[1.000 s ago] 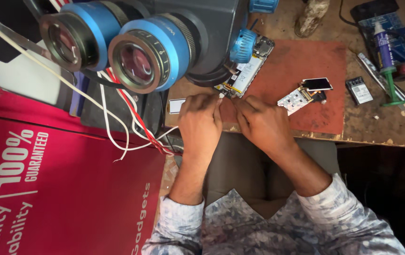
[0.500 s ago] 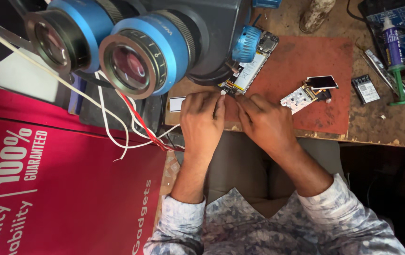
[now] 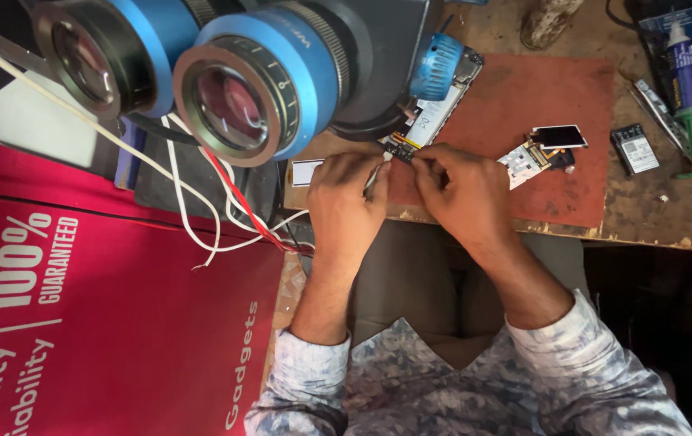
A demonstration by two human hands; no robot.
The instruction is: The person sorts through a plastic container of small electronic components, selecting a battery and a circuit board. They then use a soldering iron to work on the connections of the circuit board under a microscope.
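On the bench [image 3: 653, 218] lies a mat [image 3: 556, 97]; the opened phone [image 3: 435, 113] sits at its left edge (under the microscope [image 3: 281, 73]), loose parts [image 3: 544, 149] to its right, a syringe [image 3: 689, 97] farther right.

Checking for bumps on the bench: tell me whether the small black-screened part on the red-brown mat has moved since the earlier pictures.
No. The small black-screened part lies on the red-brown mat, the same way from the small dark chip-like piece beside the mat; only the camera view shifted.
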